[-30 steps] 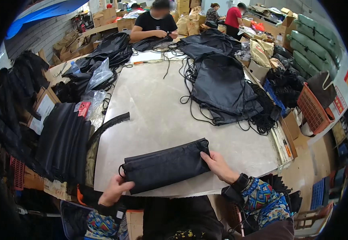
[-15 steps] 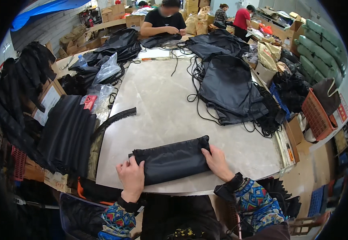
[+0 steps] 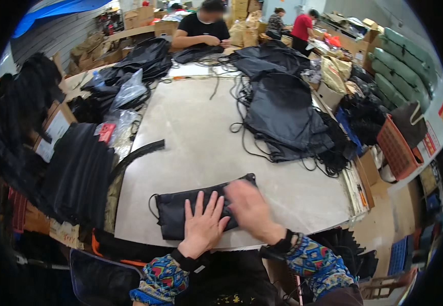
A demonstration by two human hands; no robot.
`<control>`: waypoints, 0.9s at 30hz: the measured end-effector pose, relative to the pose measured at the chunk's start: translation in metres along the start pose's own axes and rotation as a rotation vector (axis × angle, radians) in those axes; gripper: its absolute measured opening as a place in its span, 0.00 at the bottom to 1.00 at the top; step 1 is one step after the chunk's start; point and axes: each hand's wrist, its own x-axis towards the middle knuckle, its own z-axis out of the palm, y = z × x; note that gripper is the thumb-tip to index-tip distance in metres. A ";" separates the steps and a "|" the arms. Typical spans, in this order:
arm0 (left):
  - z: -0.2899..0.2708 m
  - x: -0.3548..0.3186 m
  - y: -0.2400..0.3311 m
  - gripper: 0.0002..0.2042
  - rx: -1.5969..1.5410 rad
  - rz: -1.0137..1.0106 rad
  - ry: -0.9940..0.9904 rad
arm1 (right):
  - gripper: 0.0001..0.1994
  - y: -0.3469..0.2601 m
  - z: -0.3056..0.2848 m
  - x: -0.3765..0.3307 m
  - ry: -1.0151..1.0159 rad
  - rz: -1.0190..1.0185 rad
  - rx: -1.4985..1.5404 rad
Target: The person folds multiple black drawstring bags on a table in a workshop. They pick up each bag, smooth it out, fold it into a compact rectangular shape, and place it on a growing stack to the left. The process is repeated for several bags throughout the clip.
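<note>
A folded black fabric drawstring bag [image 3: 172,219] lies on the pale table near its front edge, with a loop of cord sticking out at its left end. My left hand [image 3: 204,228] rests flat on the middle of it, fingers spread. Over the right part of the bag is my right hand [image 3: 252,210]; motion blurs its fingers, so their pose is unclear. Part of the bag is hidden beneath both hands.
Unfolded black drawstring bags [image 3: 282,115] with trailing cords are heaped at the table's right. Black cloth [image 3: 79,178] is stacked on the left, near a black strip [image 3: 147,147] and a red phone-like object [image 3: 107,132]. Across the table a person [image 3: 201,33] handles black fabric.
My hands have let go of the bag's two ends and moved inward onto its top. The left now lies flat, and the bag sits flatter on the table.
</note>
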 end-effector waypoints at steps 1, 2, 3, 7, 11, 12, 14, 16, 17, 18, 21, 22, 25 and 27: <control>0.003 -0.001 -0.003 0.27 -0.026 0.010 -0.052 | 0.24 -0.008 0.007 -0.001 -0.105 -0.085 -0.020; 0.005 -0.003 -0.007 0.27 -0.004 0.020 -0.068 | 0.23 -0.016 0.020 -0.005 -0.229 -0.042 -0.009; 0.006 -0.002 -0.008 0.28 -0.070 -0.004 -0.075 | 0.25 -0.009 0.022 -0.007 -0.266 0.025 0.010; 0.005 -0.008 -0.031 0.30 -0.186 -0.187 -0.031 | 0.31 0.013 0.018 -0.013 -0.330 0.182 -0.097; 0.005 -0.010 -0.051 0.27 -0.260 -0.290 0.035 | 0.34 0.012 0.021 -0.015 -0.372 0.240 -0.148; 0.001 -0.006 -0.055 0.26 -0.337 -0.312 0.040 | 0.34 0.013 0.020 -0.016 -0.365 0.243 -0.143; -0.010 0.007 -0.059 0.15 -0.116 -0.310 0.183 | 0.35 0.013 0.023 -0.013 -0.345 0.225 -0.115; -0.006 0.020 -0.067 0.11 -0.026 -0.308 0.158 | 0.36 0.016 0.022 -0.015 -0.373 0.230 -0.106; -0.005 0.022 -0.071 0.11 -0.089 -0.284 0.166 | 0.36 0.017 0.019 -0.016 -0.390 0.233 -0.094; -0.004 0.023 -0.076 0.11 -0.153 -0.257 0.174 | 0.36 0.015 0.018 -0.013 -0.408 0.238 -0.083; 0.005 0.014 -0.086 0.10 -0.228 -0.295 0.126 | 0.34 0.015 0.009 -0.005 -0.495 0.209 -0.028; 0.006 0.012 -0.094 0.10 -0.220 -0.323 0.118 | 0.34 0.013 0.003 0.001 -0.451 0.224 0.002; 0.012 -0.006 -0.162 0.11 -0.126 -0.574 0.263 | 0.29 0.005 -0.002 0.024 -0.261 0.236 0.079; 0.005 -0.016 -0.212 0.11 -0.015 -0.638 0.355 | 0.27 0.004 0.012 0.040 -0.249 0.243 0.262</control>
